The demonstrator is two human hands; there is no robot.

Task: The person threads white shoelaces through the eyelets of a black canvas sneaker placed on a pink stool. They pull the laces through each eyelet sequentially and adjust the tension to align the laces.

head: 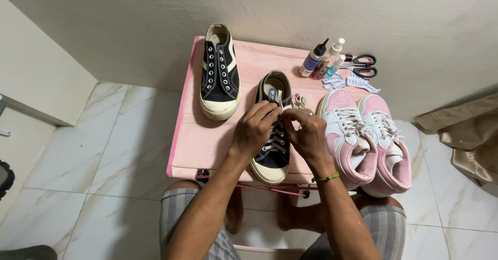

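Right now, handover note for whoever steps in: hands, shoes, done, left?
Left hand and right hand: fingers pinching the white lace at the upper eyelets of the black sneaker on the pink table.
Second black sneaker sits unlaced at the back left; pink-and-white pair is laced, on the right.
Done: lower eyelets laced.
Left: top eyelets and, apparently, the other black sneaker.
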